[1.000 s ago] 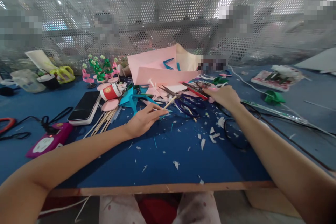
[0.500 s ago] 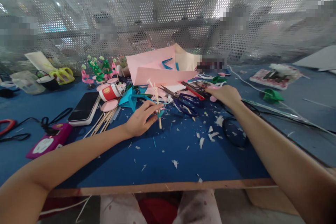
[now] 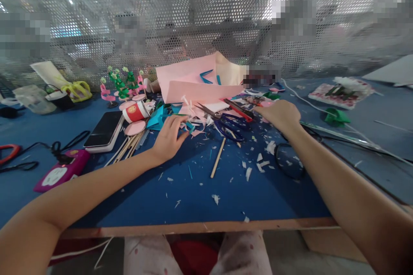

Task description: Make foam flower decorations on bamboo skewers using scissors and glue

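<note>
My left hand [image 3: 169, 139] is over the scrap pile with its fingers curled around a small teal paper strip [image 3: 192, 129]. To its right, a thin wooden stick [image 3: 218, 157] lies alone on the blue table. My right hand [image 3: 280, 117] reaches into the scraps on the right, beside a red-handled cutter [image 3: 238, 110]; its fingertips are mostly hidden, so its grip does not show. Between the hands rest scissors with dark blue handles [image 3: 226, 124], their blades pointing away. Folded blue paper [image 3: 157, 119] lies just left of my left fingers.
Behind the pile stands a large folded pink sheet [image 3: 193, 92]. On the left are a red-and-white paper cup [image 3: 135, 111], a phone [image 3: 105, 131], a purple power strip [image 3: 61, 171] and small paper flowers [image 3: 121, 84]. A black cable [image 3: 287, 169] loops beneath my right forearm.
My left hand has let go of the wooden stick, which now lies on the table, and has drawn back left with the teal strip. My right hand stays almost in place.
</note>
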The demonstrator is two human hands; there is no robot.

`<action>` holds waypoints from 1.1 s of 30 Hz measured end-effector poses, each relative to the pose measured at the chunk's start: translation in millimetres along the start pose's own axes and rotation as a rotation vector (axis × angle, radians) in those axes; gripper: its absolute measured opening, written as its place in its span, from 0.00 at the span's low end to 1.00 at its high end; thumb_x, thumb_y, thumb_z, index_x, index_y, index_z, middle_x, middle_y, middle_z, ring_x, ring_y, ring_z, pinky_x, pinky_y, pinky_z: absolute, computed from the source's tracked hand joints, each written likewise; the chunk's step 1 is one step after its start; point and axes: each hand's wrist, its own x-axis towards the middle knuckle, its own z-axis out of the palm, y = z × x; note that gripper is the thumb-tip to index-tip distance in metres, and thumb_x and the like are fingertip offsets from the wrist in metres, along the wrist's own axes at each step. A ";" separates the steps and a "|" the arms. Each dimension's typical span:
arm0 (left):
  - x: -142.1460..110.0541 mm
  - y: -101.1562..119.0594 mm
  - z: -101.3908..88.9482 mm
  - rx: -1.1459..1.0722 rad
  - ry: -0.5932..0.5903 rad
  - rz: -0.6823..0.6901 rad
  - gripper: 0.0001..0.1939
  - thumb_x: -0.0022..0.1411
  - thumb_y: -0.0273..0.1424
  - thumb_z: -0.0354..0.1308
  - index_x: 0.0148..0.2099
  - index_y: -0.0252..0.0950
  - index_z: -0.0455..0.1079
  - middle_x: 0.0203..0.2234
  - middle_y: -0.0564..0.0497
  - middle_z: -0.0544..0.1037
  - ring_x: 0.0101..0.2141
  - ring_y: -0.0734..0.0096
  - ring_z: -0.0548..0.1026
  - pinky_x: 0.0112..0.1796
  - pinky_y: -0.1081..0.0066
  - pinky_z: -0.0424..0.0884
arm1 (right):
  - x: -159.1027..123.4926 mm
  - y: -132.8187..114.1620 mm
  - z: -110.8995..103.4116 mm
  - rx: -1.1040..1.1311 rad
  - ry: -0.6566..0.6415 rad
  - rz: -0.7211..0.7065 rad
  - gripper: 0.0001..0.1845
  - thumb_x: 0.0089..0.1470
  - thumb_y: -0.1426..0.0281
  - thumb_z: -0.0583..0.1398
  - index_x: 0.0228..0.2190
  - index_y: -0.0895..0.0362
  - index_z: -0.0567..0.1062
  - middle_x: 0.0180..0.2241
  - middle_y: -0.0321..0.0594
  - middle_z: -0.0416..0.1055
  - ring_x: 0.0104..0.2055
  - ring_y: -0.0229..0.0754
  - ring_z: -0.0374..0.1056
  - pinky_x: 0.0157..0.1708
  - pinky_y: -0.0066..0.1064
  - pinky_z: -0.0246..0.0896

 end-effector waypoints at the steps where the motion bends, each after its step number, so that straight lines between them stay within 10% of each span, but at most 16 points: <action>1: -0.1 -2.3 1.3 0.045 -0.005 -0.060 0.20 0.57 0.30 0.52 0.51 0.32 0.56 0.41 0.43 0.68 0.44 0.61 0.64 0.46 0.58 0.62 | -3.1 -5.8 -5.2 -0.037 0.015 0.070 0.36 0.41 0.51 0.52 0.32 0.76 0.72 0.30 0.73 0.67 0.36 0.63 0.64 0.28 0.43 0.52; 9: 0.6 -3.5 3.9 0.147 -0.155 -0.289 0.23 0.49 0.32 0.60 0.46 0.31 0.58 0.33 0.47 0.69 0.39 0.61 0.66 0.42 0.61 0.63 | -29.6 -46.9 -32.8 -0.197 0.036 0.104 0.34 0.45 0.57 0.51 0.40 0.77 0.67 0.39 0.70 0.66 0.45 0.65 0.61 0.38 0.42 0.54; 17: 6.0 -6.4 0.8 0.003 -0.216 -0.416 0.17 0.51 0.26 0.59 0.42 0.34 0.59 0.29 0.53 0.68 0.30 0.72 0.68 0.34 0.70 0.66 | -51.3 -68.2 1.3 0.104 0.120 -0.167 0.20 0.39 0.58 0.55 0.30 0.61 0.64 0.26 0.48 0.65 0.31 0.50 0.63 0.27 0.36 0.55; 22: 3.7 2.5 -2.4 0.322 -0.150 -0.258 0.22 0.52 0.32 0.58 0.47 0.30 0.57 0.39 0.43 0.67 0.41 0.61 0.66 0.41 0.64 0.64 | -64.4 -73.7 17.2 0.293 0.110 -0.267 0.14 0.36 0.62 0.54 0.25 0.56 0.57 0.23 0.40 0.61 0.27 0.43 0.59 0.26 0.34 0.53; 27: 4.3 13.1 -7.0 0.651 -0.324 -0.287 0.21 0.57 0.41 0.50 0.43 0.26 0.62 0.37 0.36 0.69 0.40 0.50 0.68 0.36 0.59 0.64 | -63.4 -71.6 22.5 0.346 0.130 -0.256 0.15 0.35 0.62 0.54 0.24 0.54 0.53 0.22 0.38 0.58 0.25 0.41 0.56 0.26 0.33 0.51; 33: 4.8 8.4 -6.8 0.422 -0.405 -0.383 0.15 0.61 0.35 0.43 0.40 0.29 0.64 0.32 0.39 0.72 0.32 0.58 0.72 0.31 0.65 0.64 | -61.9 -71.8 24.5 0.358 0.158 -0.208 0.17 0.34 0.61 0.55 0.24 0.54 0.53 0.22 0.37 0.56 0.25 0.41 0.56 0.26 0.34 0.51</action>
